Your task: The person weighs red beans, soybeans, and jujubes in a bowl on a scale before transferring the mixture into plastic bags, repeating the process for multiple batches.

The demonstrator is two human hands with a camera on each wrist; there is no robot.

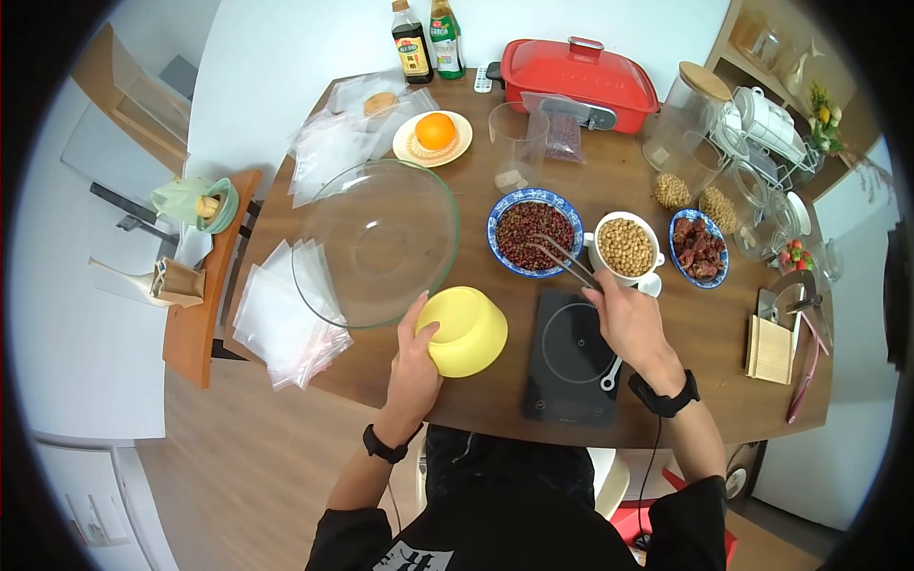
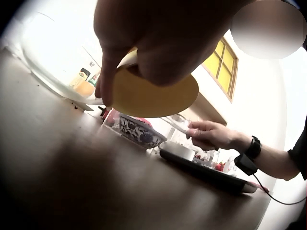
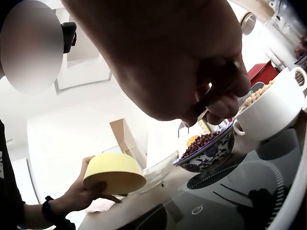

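My left hand [image 1: 415, 366] grips a yellow bowl [image 1: 473, 335] by its side, thumb over the rim. The bowl is raised above the table, by the near edge of a large clear glass bowl [image 1: 455, 249]. My right hand [image 1: 632, 322] holds metal tongs [image 1: 571, 265], whose two arms stand apart, tips over the dark red beans [image 1: 522, 228] in a blue-and-white bowl [image 1: 494, 249]. Close beyond that hand is a white two-handled pot [image 1: 592, 255] of pale beans [image 1: 626, 246]. In the right wrist view, the hand mostly hides the tongs.
A black induction cooker [image 1: 562, 404] with a white spoon [image 1: 610, 376] lies under my right hand. Plastic bags [image 1: 286, 314] lie left. Behind stand an orange on a plate [image 1: 458, 152], a glass jar [image 1: 519, 143] and a red electric pot [image 1: 581, 81]. Dried red fruit [image 1: 698, 249] fills a dish at right.
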